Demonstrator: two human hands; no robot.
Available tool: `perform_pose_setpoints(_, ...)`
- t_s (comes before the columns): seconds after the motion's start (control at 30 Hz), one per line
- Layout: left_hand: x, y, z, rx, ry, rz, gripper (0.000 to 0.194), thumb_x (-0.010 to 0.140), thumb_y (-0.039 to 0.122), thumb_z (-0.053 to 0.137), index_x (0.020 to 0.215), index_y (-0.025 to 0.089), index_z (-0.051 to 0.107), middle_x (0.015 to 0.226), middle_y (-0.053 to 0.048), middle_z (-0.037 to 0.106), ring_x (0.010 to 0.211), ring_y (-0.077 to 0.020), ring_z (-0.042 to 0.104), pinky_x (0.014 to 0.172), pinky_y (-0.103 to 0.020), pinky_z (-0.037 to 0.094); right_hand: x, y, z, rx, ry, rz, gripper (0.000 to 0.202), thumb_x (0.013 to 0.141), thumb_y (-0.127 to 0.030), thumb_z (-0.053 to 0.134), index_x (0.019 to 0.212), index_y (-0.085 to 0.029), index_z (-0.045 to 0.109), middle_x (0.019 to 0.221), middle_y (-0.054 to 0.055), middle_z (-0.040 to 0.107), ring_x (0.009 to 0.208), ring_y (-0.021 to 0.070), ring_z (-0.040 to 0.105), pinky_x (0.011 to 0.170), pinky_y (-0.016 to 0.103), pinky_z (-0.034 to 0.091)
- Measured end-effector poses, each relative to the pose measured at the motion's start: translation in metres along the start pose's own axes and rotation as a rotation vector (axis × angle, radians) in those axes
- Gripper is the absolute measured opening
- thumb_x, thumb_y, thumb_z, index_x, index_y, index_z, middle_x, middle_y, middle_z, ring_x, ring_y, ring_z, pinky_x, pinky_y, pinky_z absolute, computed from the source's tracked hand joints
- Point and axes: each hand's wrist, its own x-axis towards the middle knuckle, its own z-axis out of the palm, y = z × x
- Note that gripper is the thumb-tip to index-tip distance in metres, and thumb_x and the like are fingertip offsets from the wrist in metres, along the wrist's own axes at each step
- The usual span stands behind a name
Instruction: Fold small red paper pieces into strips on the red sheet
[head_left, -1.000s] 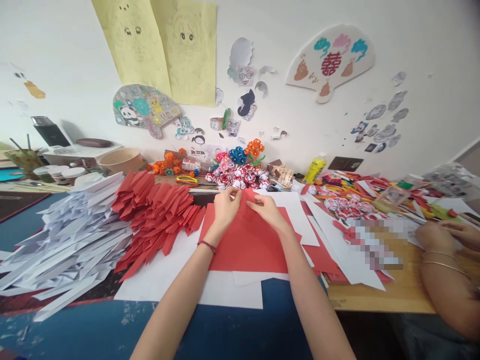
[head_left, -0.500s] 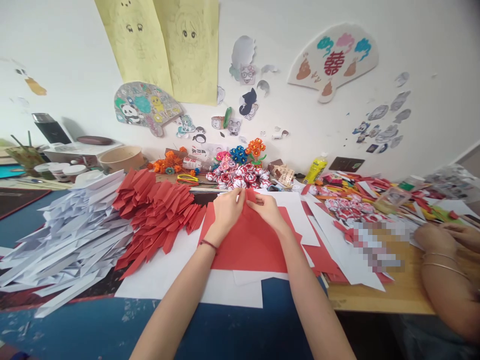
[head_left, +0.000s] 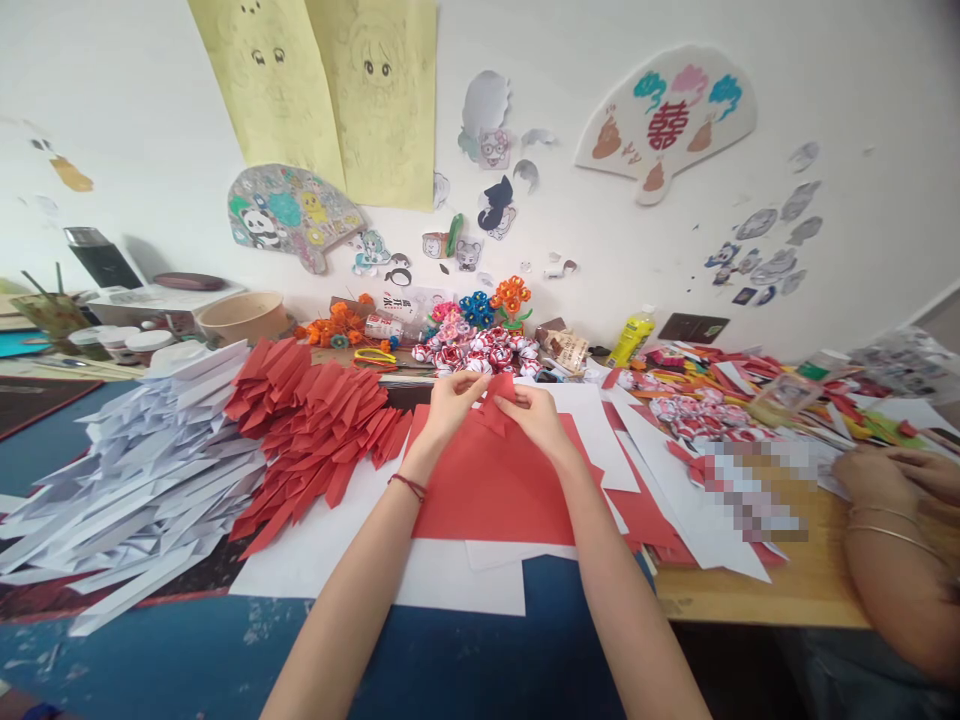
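Note:
A small folded piece of red paper point(head_left: 500, 388) is raised just above the far edge of a red sheet, with a flap hanging below. My right hand point(head_left: 536, 415) pinches it from the right, thumb across its face. From the left, my left hand point(head_left: 450, 405) has thumb and fingertips closed at the paper's upper left edge. Under both hands lies the flat red sheet point(head_left: 487, 490), on top of white paper point(head_left: 465, 585). Left of my hands, folded red strips point(head_left: 322, 430) are heaped beside a larger heap of folded white strips point(head_left: 165, 460).
Red-and-white paper flowers point(head_left: 487, 352) and a yellow bottle point(head_left: 630, 338) stand along the wall. A round bowl point(head_left: 244, 318) sits at back left. Another person's arm point(head_left: 892, 550) rests at the right, near loose papers point(head_left: 705, 500) on the wooden table.
The small red paper has turned, showing more of its face and a loose flap below. My left fingers have shifted slightly left and opened out from their tighter grip.

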Motion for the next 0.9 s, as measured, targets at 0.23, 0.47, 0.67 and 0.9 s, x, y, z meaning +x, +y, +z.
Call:
perform_pose_setpoints(0.23,-0.003,0.006,0.001,0.015,-0.044,-0.020,0.046,0.071,0.059,0.069,0.085,0.015,0.070,0.073,-0.004,0.068,0.064,-0.0143,0.063,0.051,-0.021,0.043,0.000,-0.005,0.000,0.006,0.027,-0.007,0.037,0.082,-0.053,0.064,0.092,-0.018,0.072,0.092,0.007,0.073,0.086,0.0260,0.067,0.073,0.033,0.051)
perform_pose_setpoints(0.47,-0.005,0.004,0.003,-0.019,-0.128,-0.016,0.048,0.079,0.063,0.058,0.074,0.015,0.064,0.071,-0.003,0.062,0.064,-0.0121,0.061,0.052,-0.020,0.043,-0.002,-0.011,-0.001,0.041,0.035,-0.001,0.042,0.082,-0.056,0.062,0.092,-0.016,0.071,0.092,0.008,0.073,0.082,0.0237,0.065,0.068,0.030,0.048)
perform_pose_setpoints(0.67,-0.006,0.004,0.006,-0.074,-0.155,-0.074,0.050,0.080,0.064,0.055,0.072,0.014,0.060,0.071,-0.004,0.062,0.062,-0.0113,0.060,0.051,-0.020,0.042,-0.001,-0.007,-0.002,0.033,0.051,-0.014,0.037,0.081,-0.050,0.065,0.089,-0.015,0.071,0.087,0.006,0.071,0.076,0.0214,0.062,0.064,0.028,0.045)
perform_pose_setpoints(0.9,-0.007,0.005,0.006,-0.068,-0.158,-0.084,0.049,0.078,0.063,0.058,0.073,0.014,0.061,0.066,-0.002,0.059,0.061,-0.0108,0.058,0.052,-0.019,0.041,-0.001,-0.008,-0.002,-0.014,0.082,-0.018,0.037,0.079,-0.050,0.066,0.090,-0.015,0.070,0.087,0.006,0.070,0.074,0.0206,0.061,0.062,0.027,0.045)
